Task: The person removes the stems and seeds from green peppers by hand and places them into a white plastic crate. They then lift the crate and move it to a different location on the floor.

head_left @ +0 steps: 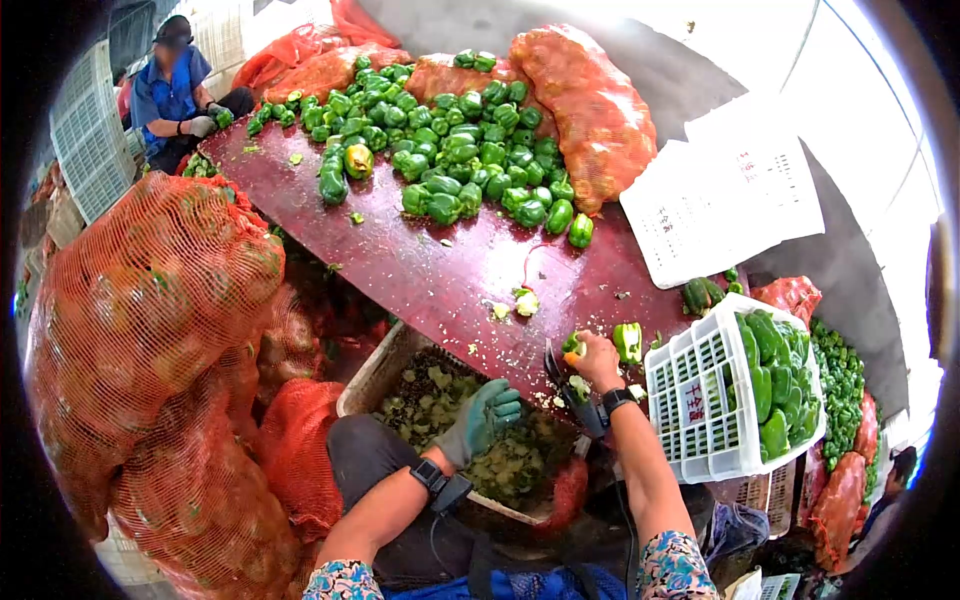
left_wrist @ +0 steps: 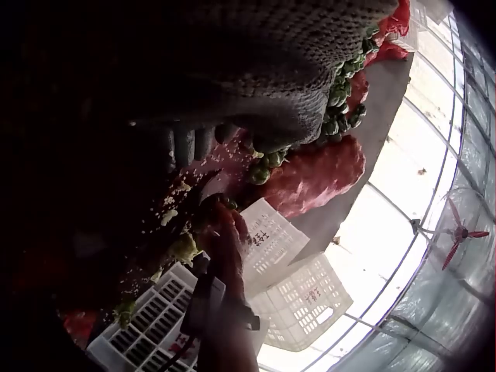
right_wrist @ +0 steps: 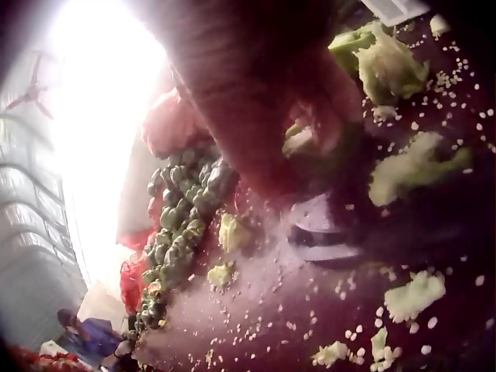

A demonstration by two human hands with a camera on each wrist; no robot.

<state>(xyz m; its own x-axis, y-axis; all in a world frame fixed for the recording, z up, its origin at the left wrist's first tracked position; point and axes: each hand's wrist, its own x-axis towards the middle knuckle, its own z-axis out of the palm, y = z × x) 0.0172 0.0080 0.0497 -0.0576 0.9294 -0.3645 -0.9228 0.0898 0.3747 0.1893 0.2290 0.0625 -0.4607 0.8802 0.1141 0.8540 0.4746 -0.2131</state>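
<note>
Your right hand (head_left: pixel 598 362), bare, at right of centre in the head view, over the near edge of the dark-red table (head_left: pixel 420 265); its fingers curl round a pepper piece (head_left: pixel 574 347), clamped on it, at the hand's upper-left side; a knife blade (right_wrist: pixel 332 253) shows just beside those fingers, right of centre in the right wrist view; cannot tell whether the same hand grips its handle; a cut green bell pepper (head_left: pixel 628 343) sits just right of the hand, pale seeds and scraps strewn around.

Your left hand (head_left: pixel 478 425), in a grey-green glove, lower centre of the head view, over the scrap crate (head_left: pixel 364 378); fingers extended, holding nothing visible.

Heap of whole green bell peppers (head_left: pixel 460 150) at upper centre, a yellowing pepper (head_left: pixel 358 161) at its lower left; orange mesh sack (head_left: pixel 585 110) against its right side; printed sheets (head_left: pixel 730 200) at upper right; white plastic crate (head_left: pixel 690 405) at lower right, tilted, green peppers inside; stacked mesh sacks (head_left: pixel 150 290) at left; another person (head_left: pixel 172 95), blue vest, upper left.
</note>
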